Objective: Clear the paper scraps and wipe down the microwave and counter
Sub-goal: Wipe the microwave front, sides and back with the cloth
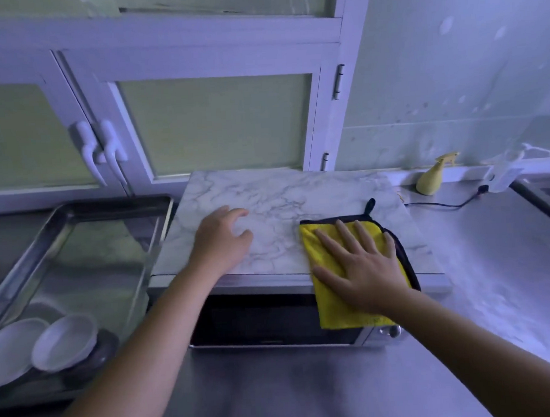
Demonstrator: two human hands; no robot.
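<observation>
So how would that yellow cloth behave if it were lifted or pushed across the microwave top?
Probably floppy: the yellow cloth droops over the front edge of the microwave instead of sticking out. Likely light, since it looks thin and lies flat under the right hand. It should slide easily on the smooth marbled top, though it may bunch up when pushed.

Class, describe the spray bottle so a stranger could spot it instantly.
Find the marble-topped microwave on the counter. Beyond its back right corner, by the wall, stands the spray bottle. It is pale yellow and cone-shaped, unlike the clear bottle beside it.
</observation>
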